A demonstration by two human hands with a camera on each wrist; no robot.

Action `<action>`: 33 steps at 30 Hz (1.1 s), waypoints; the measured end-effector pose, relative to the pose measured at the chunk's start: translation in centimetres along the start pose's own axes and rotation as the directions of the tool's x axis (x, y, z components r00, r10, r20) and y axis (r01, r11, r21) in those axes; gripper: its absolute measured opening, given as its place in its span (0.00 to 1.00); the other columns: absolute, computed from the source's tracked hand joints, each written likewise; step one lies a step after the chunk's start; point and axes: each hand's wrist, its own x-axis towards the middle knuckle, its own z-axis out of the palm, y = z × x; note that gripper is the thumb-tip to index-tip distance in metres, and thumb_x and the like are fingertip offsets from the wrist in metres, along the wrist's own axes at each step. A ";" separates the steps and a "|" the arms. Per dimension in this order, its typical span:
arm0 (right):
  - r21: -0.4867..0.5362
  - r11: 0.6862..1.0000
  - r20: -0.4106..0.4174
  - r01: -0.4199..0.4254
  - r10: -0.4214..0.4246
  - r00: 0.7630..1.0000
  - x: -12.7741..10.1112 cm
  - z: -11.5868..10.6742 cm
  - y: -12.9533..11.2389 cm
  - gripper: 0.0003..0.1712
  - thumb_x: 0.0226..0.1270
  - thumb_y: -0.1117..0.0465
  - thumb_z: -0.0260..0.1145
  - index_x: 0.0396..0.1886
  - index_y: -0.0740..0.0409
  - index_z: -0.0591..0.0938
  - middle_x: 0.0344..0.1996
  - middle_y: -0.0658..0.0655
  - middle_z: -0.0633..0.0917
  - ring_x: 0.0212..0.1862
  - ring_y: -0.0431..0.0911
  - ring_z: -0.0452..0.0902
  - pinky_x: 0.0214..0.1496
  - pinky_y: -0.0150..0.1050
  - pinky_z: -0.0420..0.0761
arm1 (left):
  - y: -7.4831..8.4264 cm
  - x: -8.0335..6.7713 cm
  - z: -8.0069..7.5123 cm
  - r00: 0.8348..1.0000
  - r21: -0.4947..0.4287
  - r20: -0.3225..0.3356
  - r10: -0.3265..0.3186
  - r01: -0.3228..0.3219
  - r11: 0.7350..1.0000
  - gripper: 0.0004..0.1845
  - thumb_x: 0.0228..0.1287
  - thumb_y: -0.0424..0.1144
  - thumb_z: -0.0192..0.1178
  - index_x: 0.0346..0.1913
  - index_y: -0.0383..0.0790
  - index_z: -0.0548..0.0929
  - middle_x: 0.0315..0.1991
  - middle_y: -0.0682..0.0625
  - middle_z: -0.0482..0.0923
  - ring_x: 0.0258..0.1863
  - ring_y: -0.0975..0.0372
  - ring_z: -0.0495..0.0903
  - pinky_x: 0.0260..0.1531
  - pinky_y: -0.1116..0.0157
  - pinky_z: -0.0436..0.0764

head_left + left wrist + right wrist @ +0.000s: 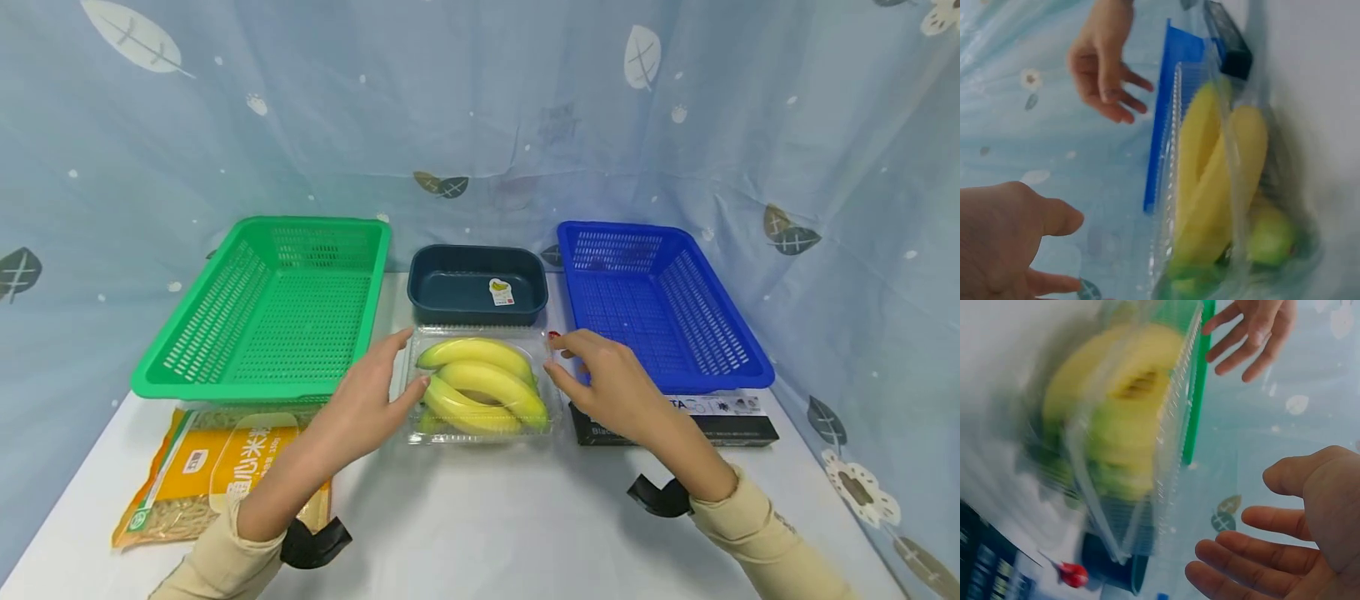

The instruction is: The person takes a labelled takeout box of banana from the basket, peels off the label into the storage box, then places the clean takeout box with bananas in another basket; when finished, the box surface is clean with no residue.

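Note:
A clear plastic clamshell box with several yellow bananas inside sits in the middle of the white table, its clear top over the fruit. My left hand hovers at the box's left side, thumb and fingers spread. On the other side is my right hand, fingers loosely bent and holding nothing. Both wrist views show each hand with bare space around it, the left hand and the right hand apart from the box. Green tips show on the bananas.
Behind the box stands a dark blue tub with a banana sticker. A green basket is at left, a blue basket at right. An orange noodle packet lies front left; a black box lies right. A small red item is near the tub.

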 end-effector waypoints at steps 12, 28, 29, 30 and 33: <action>0.085 0.985 -0.060 -0.147 0.153 0.986 -4.4 1.8 -0.6 0.21 0.64 0.49 0.64 0.52 0.56 0.79 0.43 0.52 0.81 0.35 0.42 0.81 0.31 0.34 0.81 | -0.9 0.3 2.8 0.994 -0.148 -0.063 -0.088 0.078 0.986 0.39 0.67 0.50 0.52 0.71 0.33 0.48 0.69 0.36 0.52 0.68 0.47 0.53 0.63 0.46 0.57; 0.506 0.705 0.143 -0.498 0.500 0.854 -6.0 5.6 -1.0 0.42 0.62 0.41 0.62 0.69 0.55 0.59 0.60 0.60 0.71 0.51 0.49 0.77 0.36 0.36 0.82 | -5.0 5.0 5.0 0.909 -0.537 0.145 -0.391 0.405 0.740 0.40 0.69 0.58 0.44 0.72 0.32 0.47 0.67 0.32 0.54 0.66 0.45 0.57 0.63 0.50 0.59; 0.530 0.673 0.173 -0.515 0.509 0.843 -6.0 5.9 -1.0 0.43 0.62 0.42 0.62 0.69 0.56 0.58 0.61 0.62 0.70 0.51 0.51 0.76 0.36 0.37 0.82 | -5.2 5.2 5.2 0.900 -0.546 0.156 -0.407 0.422 0.724 0.40 0.69 0.58 0.44 0.71 0.33 0.49 0.66 0.32 0.56 0.65 0.46 0.58 0.62 0.50 0.60; 0.560 0.637 0.201 -0.529 0.515 0.833 -5.9 6.1 -0.9 0.43 0.63 0.43 0.62 0.70 0.58 0.57 0.61 0.64 0.69 0.52 0.53 0.76 0.36 0.39 0.82 | -5.4 5.3 5.3 0.892 -0.551 0.164 -0.421 0.437 0.711 0.40 0.69 0.59 0.45 0.71 0.33 0.52 0.65 0.33 0.58 0.64 0.46 0.59 0.62 0.49 0.60; 0.652 0.532 0.257 -0.540 0.515 0.818 -5.8 6.7 -0.8 0.42 0.65 0.47 0.62 0.69 0.63 0.56 0.61 0.70 0.67 0.52 0.58 0.75 0.38 0.44 0.82 | -5.8 5.4 5.7 0.876 -0.560 0.188 -0.444 0.467 0.684 0.39 0.67 0.60 0.46 0.68 0.33 0.58 0.64 0.36 0.60 0.64 0.47 0.59 0.61 0.49 0.61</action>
